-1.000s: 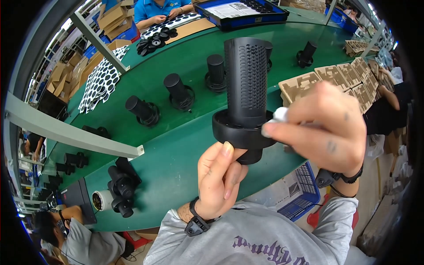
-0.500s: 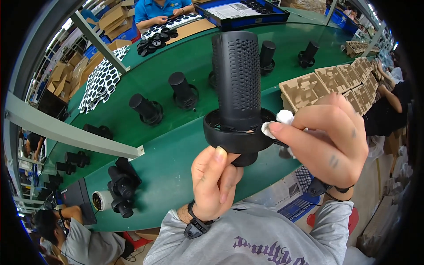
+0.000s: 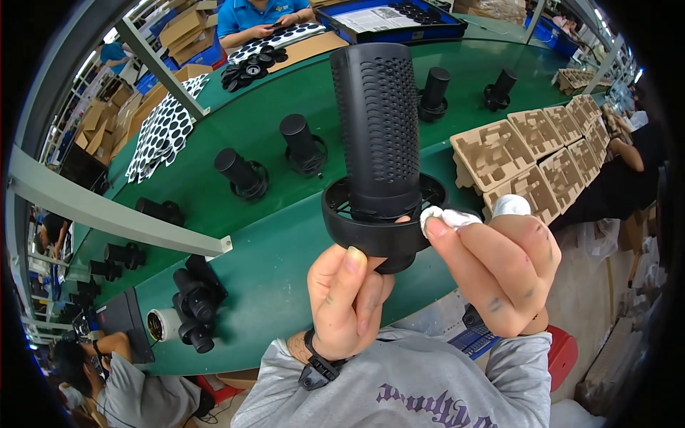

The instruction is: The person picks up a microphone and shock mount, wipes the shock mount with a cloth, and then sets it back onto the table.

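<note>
A black microphone (image 3: 378,121) with a perforated body stands upright in front of me, seated in a round black ring mount (image 3: 360,230). My left hand (image 3: 346,299) grips it from below, thumb pressed on the front of the ring. In my right hand (image 3: 503,274), a crumpled white cloth (image 3: 457,217) is pinched between thumb and fingers. The cloth touches the ring's right edge. Another white bit of it shows above the knuckles. Part of the microphone's base is hidden behind my left fingers.
Several similar microphones (image 3: 303,143) stand on the green conveyor (image 3: 285,192) beyond. Brown moulded trays (image 3: 492,153) are stacked right. More black microphones (image 3: 200,299) lie left beside a white ring-shaped roll (image 3: 164,324). A metal beam (image 3: 114,201) crosses the left. Co-workers (image 3: 264,18) sit around.
My right hand has come lower and nearer with the cloth, uncovering more trays. The held microphone has shifted slightly left. Microphones on the conveyor have moved a little to the right.
</note>
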Action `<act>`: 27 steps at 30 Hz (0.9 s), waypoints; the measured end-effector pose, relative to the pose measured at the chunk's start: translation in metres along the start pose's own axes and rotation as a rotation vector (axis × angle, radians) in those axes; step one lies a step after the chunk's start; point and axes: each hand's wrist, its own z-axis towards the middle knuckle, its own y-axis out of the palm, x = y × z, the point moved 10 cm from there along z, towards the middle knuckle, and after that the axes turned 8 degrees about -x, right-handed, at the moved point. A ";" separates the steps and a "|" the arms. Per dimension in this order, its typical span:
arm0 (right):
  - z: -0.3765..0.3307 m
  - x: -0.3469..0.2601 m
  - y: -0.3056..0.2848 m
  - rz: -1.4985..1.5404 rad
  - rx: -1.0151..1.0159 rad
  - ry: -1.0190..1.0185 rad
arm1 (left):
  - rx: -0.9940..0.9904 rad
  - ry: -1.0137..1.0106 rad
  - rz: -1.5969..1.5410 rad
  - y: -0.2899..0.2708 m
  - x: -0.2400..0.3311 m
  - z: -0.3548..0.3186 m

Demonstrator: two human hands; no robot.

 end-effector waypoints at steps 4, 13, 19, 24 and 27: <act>-0.003 -0.004 0.003 0.040 -0.089 0.001 | 0.039 0.007 -0.007 -0.007 0.000 -0.001; -0.005 0.003 -0.003 0.092 0.003 0.087 | -0.038 0.044 -0.011 -0.001 -0.001 0.000; -0.014 -0.015 0.003 0.171 -0.118 0.079 | 0.032 0.067 -0.009 -0.004 0.001 0.000; -0.005 -0.009 -0.006 0.192 0.004 0.142 | 0.022 0.062 0.011 -0.005 -0.001 -0.002; 0.006 -0.008 -0.005 0.115 0.040 0.101 | 0.026 0.060 0.047 -0.002 -0.002 -0.002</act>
